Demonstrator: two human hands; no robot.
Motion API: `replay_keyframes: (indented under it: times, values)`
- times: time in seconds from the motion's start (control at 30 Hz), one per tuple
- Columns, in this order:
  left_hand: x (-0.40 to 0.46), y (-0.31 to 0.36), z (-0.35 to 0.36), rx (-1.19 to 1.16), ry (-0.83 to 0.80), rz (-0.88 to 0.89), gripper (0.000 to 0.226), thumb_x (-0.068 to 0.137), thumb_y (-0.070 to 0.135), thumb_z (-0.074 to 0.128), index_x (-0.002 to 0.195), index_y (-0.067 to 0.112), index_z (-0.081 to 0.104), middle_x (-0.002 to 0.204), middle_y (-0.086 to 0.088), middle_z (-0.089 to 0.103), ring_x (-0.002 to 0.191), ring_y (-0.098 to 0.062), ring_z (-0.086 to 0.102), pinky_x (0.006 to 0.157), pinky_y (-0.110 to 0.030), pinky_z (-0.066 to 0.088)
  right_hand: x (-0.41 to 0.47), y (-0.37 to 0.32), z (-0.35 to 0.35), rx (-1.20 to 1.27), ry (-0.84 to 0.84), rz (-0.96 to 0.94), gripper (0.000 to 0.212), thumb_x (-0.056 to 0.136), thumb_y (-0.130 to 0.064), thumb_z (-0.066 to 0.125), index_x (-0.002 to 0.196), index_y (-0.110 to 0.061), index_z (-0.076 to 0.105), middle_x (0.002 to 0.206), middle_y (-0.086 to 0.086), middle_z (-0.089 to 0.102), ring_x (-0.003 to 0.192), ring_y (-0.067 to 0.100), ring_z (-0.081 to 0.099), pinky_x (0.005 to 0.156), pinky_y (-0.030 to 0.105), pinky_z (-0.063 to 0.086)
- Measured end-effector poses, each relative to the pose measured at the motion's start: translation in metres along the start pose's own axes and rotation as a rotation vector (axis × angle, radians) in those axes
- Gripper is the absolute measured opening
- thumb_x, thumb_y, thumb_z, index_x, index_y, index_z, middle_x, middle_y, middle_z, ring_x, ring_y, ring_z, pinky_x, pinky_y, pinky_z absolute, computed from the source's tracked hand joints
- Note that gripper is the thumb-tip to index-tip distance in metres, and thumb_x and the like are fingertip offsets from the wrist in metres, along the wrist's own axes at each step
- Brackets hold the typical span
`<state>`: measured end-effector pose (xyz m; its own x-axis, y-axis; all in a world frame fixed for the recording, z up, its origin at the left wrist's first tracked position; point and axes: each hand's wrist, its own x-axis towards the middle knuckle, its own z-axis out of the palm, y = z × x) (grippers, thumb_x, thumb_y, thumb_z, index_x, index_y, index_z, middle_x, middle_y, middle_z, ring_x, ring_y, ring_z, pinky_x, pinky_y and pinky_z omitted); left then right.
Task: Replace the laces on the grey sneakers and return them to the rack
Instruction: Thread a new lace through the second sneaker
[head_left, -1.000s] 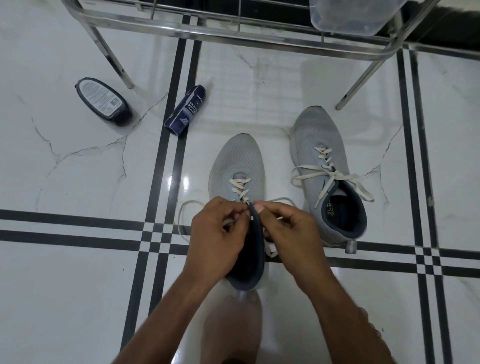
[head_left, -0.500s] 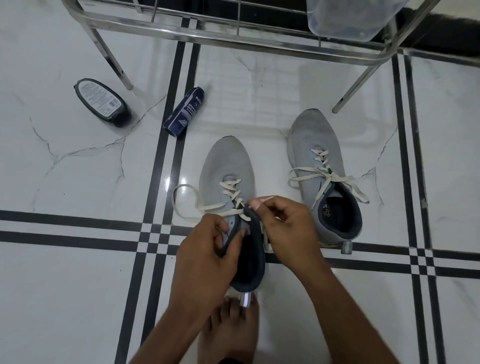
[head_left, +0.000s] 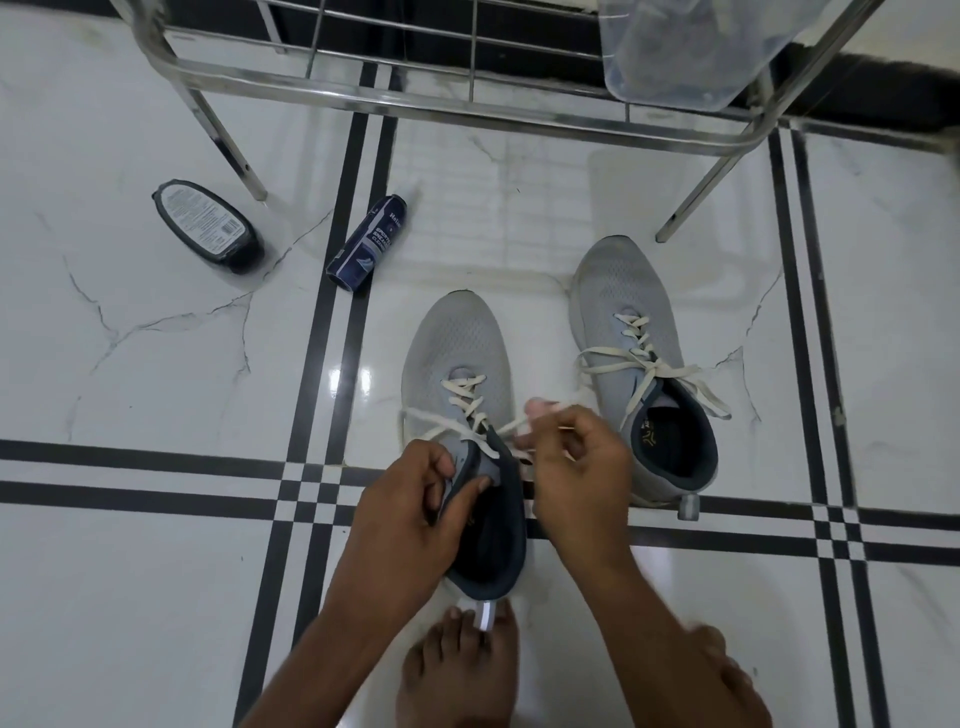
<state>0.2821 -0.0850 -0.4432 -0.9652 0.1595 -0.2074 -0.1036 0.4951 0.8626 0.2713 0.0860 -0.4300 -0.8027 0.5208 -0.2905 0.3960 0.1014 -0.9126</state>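
Two grey sneakers stand on the white tiled floor with toes pointing away from me. The left sneaker (head_left: 457, 353) has a cream lace (head_left: 467, 402) part-way threaded, with a loose end lying off to its left. My left hand (head_left: 410, 512) grips this sneaker's tongue and collar. My right hand (head_left: 576, 467) pinches the lace's other end just above the top eyelets. The right sneaker (head_left: 623, 306) stands apart, its cream lace threaded and hanging loose over both sides.
A steel shoe rack (head_left: 467, 109) stands just beyond the sneakers, its legs to the left and right. A clear plastic tub (head_left: 685, 47) sits on it. A black polish bottle (head_left: 208, 223) and a blue spray can (head_left: 370, 241) lie at left. My bare feet (head_left: 462, 670) are below.
My right hand has drawn the lace end up and to the right. My left hand slid from the laces down to the tongue and collar. The camera tilted, showing my feet.
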Motion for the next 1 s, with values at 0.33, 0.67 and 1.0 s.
replay_keyframes:
  times: [0.33,0.67,1.0]
  values:
    - [-0.0004,0.0010,-0.0025,-0.034,0.001,-0.002,0.025,0.096,0.033,0.078,0.091,0.028,0.054,0.066,0.001,0.052,0.055,-0.017,0.053,0.053,-0.019,0.044,-0.0034,0.0009,0.0002,0.003,-0.128,0.080,0.022,0.098,-0.035,0.076,0.093,-0.014,0.076,0.087,-0.014,0.079,0.083,0.005,0.076,0.079,0.029,0.060]
    - [-0.0006,-0.0011,-0.0030,-0.035,-0.005,0.013,0.026,0.096,0.032,0.078,0.091,0.029,0.053,0.066,0.001,0.051,0.055,-0.017,0.051,0.053,-0.021,0.045,-0.0029,0.0032,0.0048,-0.022,0.035,0.033,0.013,0.102,-0.030,0.074,0.099,-0.019,0.078,0.090,-0.003,0.081,0.087,0.011,0.079,0.085,0.044,0.065]
    - [0.0018,-0.0025,-0.0042,-0.035,-0.020,0.032,0.024,0.097,0.034,0.076,0.092,0.029,0.054,0.068,0.002,0.052,0.057,-0.016,0.052,0.053,-0.024,0.046,-0.0047,0.0033,0.0061,0.055,0.009,0.036,0.009,0.100,-0.030,0.077,0.105,-0.023,0.077,0.100,-0.005,0.081,0.099,0.009,0.078,0.088,0.034,0.062]
